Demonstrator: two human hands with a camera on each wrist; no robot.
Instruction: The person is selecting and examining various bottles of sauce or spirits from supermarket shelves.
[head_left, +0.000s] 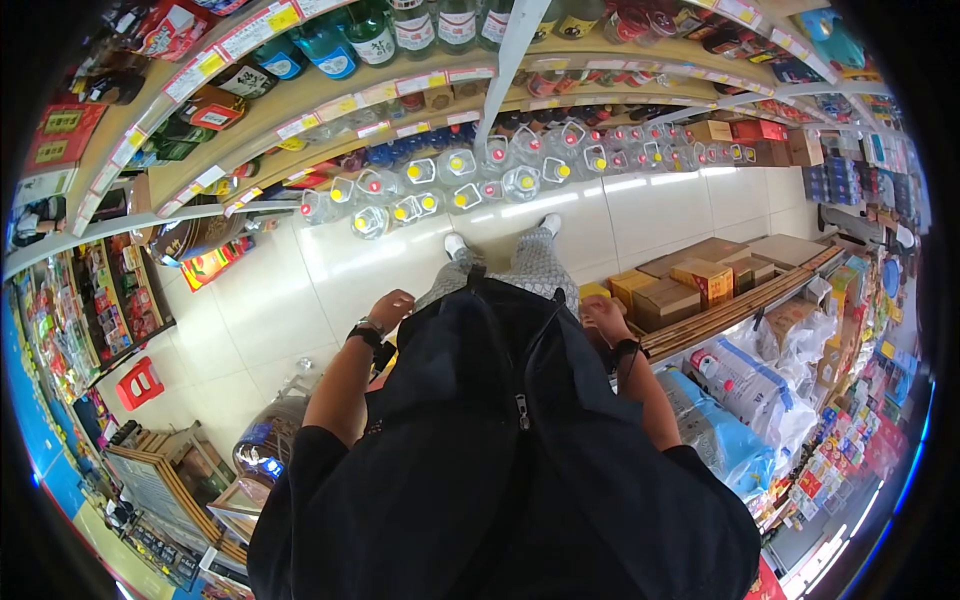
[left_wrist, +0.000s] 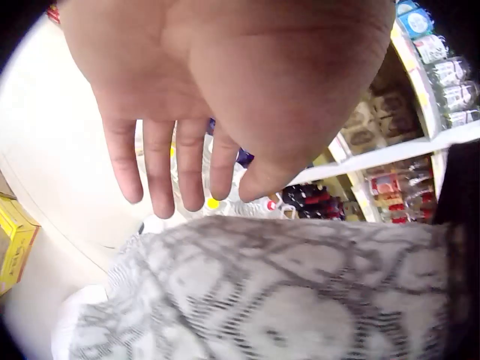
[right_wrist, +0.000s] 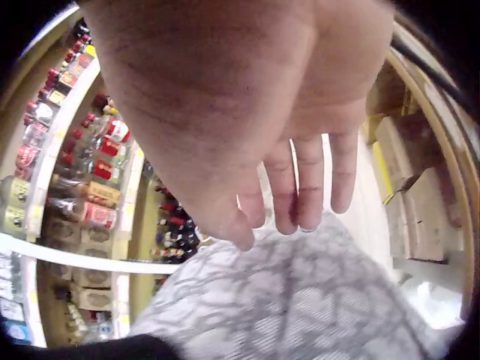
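Observation:
In the head view the left hand hangs beside the patterned trousers, holding nothing. Its fingers are straight and slightly spread in the left wrist view, where the hand is above the trouser leg. On the other side of the body, the right hand is near the cardboard boxes. The right wrist view shows that hand with relaxed fingers and nothing in them, over the trousers; whether the fingertips touch the cloth I cannot tell.
Large clear jugs with yellow and red caps stand on the floor before curved bottle shelves. Boxes and a wooden-edged stand lie to the right. A red stool and a big wrapped bottle are at the left.

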